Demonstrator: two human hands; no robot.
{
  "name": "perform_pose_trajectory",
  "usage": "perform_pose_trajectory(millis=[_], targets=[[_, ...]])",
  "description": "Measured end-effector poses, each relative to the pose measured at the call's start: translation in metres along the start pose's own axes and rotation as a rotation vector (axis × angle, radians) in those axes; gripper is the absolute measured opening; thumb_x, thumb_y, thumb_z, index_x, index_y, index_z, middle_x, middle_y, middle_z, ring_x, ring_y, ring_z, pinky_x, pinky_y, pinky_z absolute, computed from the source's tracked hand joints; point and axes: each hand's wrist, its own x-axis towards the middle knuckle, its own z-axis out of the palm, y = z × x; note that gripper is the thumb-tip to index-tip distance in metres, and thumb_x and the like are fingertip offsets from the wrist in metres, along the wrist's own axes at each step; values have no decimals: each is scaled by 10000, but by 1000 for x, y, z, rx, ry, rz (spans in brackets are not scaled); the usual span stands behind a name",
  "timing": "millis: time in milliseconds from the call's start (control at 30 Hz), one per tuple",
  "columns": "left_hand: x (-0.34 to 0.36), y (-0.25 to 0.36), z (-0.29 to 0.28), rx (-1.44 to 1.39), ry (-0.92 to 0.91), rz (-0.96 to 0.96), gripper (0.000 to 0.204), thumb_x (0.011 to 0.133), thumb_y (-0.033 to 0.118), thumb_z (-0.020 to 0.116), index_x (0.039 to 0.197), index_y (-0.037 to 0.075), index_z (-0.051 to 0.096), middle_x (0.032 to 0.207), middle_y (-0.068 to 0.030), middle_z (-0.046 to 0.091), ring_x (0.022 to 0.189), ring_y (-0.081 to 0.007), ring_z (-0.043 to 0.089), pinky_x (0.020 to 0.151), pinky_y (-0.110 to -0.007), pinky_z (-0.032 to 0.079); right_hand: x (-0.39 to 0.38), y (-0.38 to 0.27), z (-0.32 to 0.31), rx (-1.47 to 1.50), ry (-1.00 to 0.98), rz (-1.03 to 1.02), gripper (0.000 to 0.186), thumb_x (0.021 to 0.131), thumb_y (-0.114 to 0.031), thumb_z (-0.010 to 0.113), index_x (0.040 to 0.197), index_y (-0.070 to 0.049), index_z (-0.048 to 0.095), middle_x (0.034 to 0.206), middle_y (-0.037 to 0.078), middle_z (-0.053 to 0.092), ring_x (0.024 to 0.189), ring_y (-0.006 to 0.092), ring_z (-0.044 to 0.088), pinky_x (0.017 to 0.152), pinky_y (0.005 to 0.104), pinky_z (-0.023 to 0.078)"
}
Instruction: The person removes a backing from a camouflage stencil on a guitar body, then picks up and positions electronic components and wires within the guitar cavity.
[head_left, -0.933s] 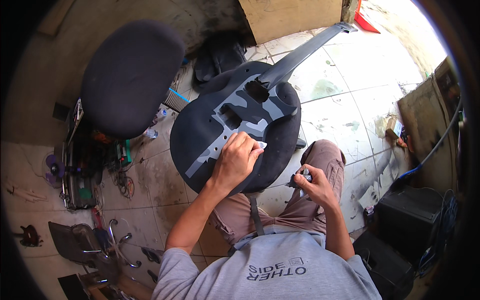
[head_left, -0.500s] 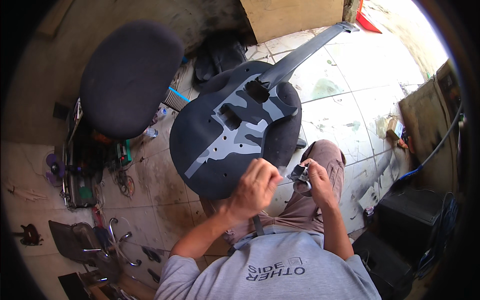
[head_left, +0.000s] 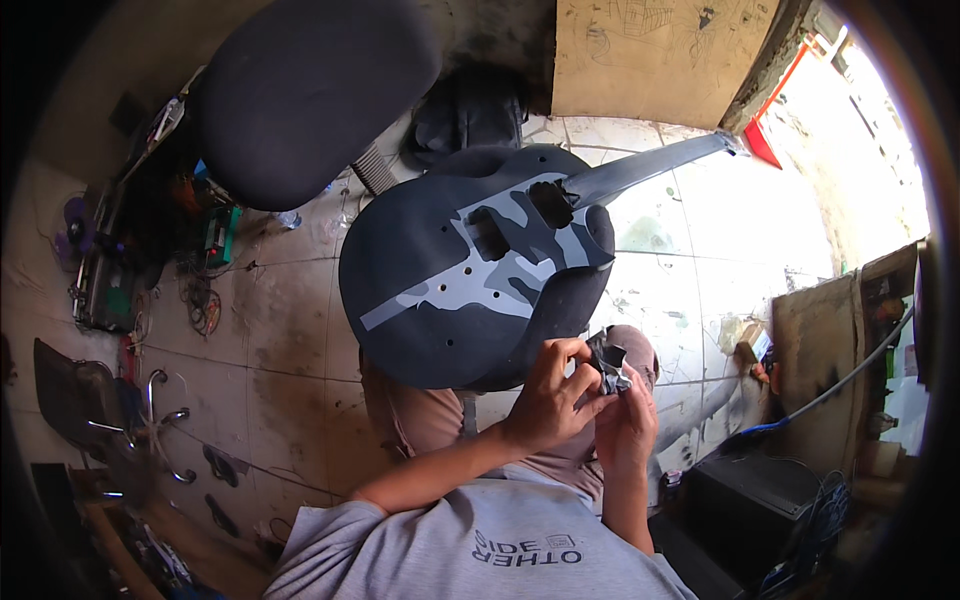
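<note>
Black guitar body [head_left: 470, 280] points neck up-right across lap; both hands' [head_left: 590, 405] grips pinch folded sandpaper [head_left: 607, 362].

guitar body's lower edge [head_left: 470, 375] behind left hand [head_left: 545, 400], crumpled sheet [head_left: 607, 362] partly covered

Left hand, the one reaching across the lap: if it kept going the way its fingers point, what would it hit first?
The left hand points right at the crumpled grey sheet both hands pinch; just past it, the right hand.
</note>
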Motion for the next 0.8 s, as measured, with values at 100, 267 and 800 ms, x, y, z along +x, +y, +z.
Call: perform_pose_trajectory(millis=[100,267,800], targets=[[10,-1,-7,-149,-37,143,326,816,59,856,913,66,545,1353,-143,630,1212,-355,620,997,-464,525,-1,-5,-14,78,-81,26,190,1056,-76,625,1221,17,633,1032,83,719,898,125,725,773,242,613],[11,-2,-12,-251,-26,143,345,835,29,843,914,58,508,1230,-128,728,1003,-298,725,838,-397,586,-3,-17,-6,-13,-52,-5,83,995,20,689,1034,-2,619,1043,98,689,906,156,730,751,289,655],[7,-9,-26,-732,-57,-422,445,981,314,771,1233,-19,617,1136,-123,732,973,-160,737,837,-286,592,11,-15,33,-1006,-392,-414,800,912,-98,755,1604,51,383,1652,207,409,1547,312,378,1190,431,409]])
